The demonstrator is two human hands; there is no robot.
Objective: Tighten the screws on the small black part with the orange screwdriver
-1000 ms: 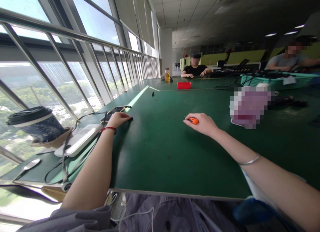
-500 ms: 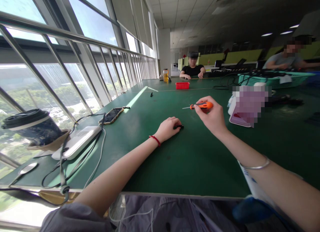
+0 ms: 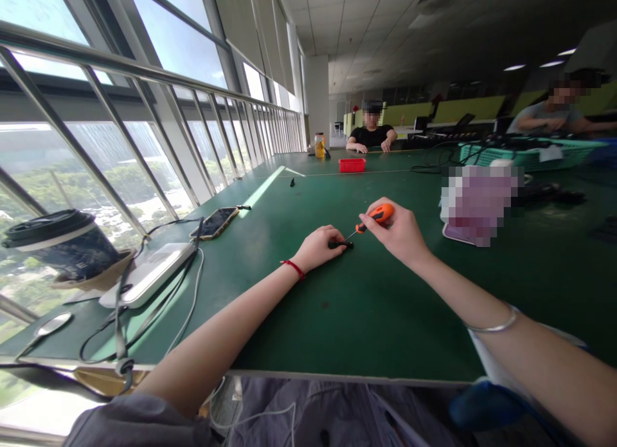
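My left hand (image 3: 322,247) rests on the green table (image 3: 337,312), its fingers closed on a small black part (image 3: 348,244). What kind of part it is I cannot make out, as the fingers cover some of it. An orange and black screwdriver (image 3: 383,213) is gripped in my right hand (image 3: 399,235) by its handle. Its thin metal shaft slants down to the left, with the tip at the black part beside my left fingertips. Whether the tip touches the part or sits in it is too small to tell.
Farther off stand a red bin (image 3: 352,166) and a small black piece (image 3: 292,182). At left lie a phone (image 3: 215,223), a white device (image 3: 153,274) with cables, and a paper cup (image 3: 62,251). A teal basket (image 3: 569,156) is at right. A person (image 3: 371,135) sits across the table.
My right hand has moved left and tilted the screwdriver from nearly level to pointing down, bringing its tip to the black part. My left hand has shifted only slightly.
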